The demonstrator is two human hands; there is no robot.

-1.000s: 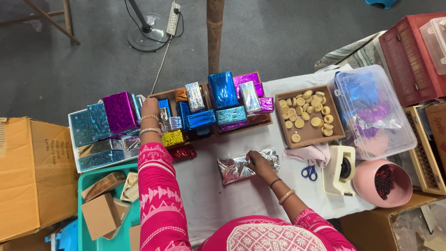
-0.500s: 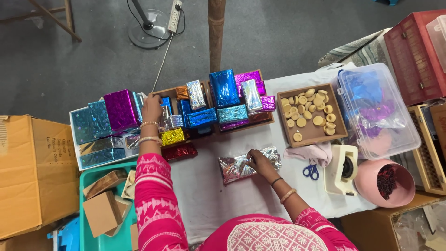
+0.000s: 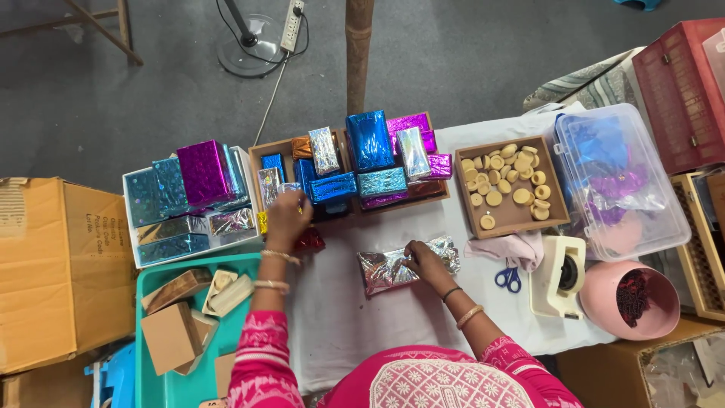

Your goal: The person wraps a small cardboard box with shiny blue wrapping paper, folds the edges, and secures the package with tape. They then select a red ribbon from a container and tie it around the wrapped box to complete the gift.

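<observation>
The right hand (image 3: pixel 424 259) is pressed down on a silver foil packet (image 3: pixel 400 268) lying on the white surface (image 3: pixel 340 325), fingers curled at its top edge, so it's holding that one in place. The left hand (image 3: pixel 287 219) reaches further out to the wooden tray (image 3: pixel 260 155) of shiny wrapped boxes; can't tell if it's actually gripping anything. A red wrapped piece (image 3: pixel 310 242) sits just beside it. Farther right there's a tray of round tan discs (image 3: pixel 507 181) (scissors (image 3: pixel 510 278) and a tape dispenser (image 3: pixel 559 273) sit nearer).
</observation>
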